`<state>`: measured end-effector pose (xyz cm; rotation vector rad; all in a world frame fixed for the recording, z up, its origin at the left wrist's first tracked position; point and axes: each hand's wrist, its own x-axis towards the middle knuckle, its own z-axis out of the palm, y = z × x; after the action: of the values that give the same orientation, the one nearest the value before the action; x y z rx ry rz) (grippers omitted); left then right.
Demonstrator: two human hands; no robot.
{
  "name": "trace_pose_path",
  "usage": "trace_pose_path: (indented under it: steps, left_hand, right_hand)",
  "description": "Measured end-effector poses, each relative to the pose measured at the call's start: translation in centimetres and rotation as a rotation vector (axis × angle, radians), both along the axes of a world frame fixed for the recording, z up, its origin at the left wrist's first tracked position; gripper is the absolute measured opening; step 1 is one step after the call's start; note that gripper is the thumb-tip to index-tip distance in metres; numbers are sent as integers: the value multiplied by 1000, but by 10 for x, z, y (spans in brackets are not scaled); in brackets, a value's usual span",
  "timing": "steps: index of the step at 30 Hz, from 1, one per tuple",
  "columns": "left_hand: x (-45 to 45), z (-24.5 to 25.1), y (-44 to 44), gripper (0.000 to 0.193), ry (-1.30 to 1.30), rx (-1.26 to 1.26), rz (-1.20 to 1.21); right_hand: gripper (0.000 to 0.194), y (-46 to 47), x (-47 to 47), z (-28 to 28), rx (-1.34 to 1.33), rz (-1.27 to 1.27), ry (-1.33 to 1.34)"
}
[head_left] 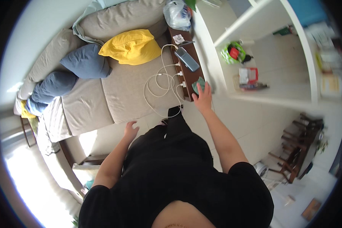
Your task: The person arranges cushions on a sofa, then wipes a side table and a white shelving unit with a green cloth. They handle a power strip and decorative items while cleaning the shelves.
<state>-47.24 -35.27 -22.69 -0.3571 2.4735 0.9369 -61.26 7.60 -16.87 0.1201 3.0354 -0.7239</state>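
Observation:
My right hand (203,97) reaches over a crumpled green cloth (199,85) on the end of the sofa's dark wooden armrest (191,77); its fingers are spread on or just above the cloth, and I cannot tell whether they touch. My left hand (130,130) hangs by the front edge of the beige sofa (136,85), fingers slightly curled, holding nothing. On the armrest lie a grey-blue power bank (187,59) and a small white packet (178,39). White cables (144,94) loop across the seat from plugs along the armrest's side.
A yellow cushion (134,47) and blue cushions (87,61) rest on the sofa. A plastic bag (177,14) stands at the armrest's far end. White shelving (313,62) holding a green bag (230,52) is to the right, with dark wooden chairs (293,159) beyond.

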Motion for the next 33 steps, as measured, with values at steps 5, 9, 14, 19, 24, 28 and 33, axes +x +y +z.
trace_pose_path:
  steps: [5,9,14,19,24,28,33]
  left_hand:
    - [-218,74,162,66,356,13,-539]
    - [-355,53,260,74,747,-116,-859]
    - [-419,9,287,61,646,-258,-1177]
    - [-423,10,255,63,517,-24,-1193]
    - [-370,29,177,75,539,287,-1028]
    - [-336,16,113,68,394,158,-744]
    - [-322,-87,40,55,232,-167,-591]
  right_hand:
    - [58,14,-30,-81,175,95,-48]
    - [49,29,-89,-77,154,270,-10]
    - [48,16,-52,-64,146,216,-89]
    - [47,3,-7,-57,101,190,-149]
    - [50,-9,-128,-62,129,284,-64]
    - [44,-25,-259,-78,125,245,122]
    - [48,-48,-195,-73,174,182,18]
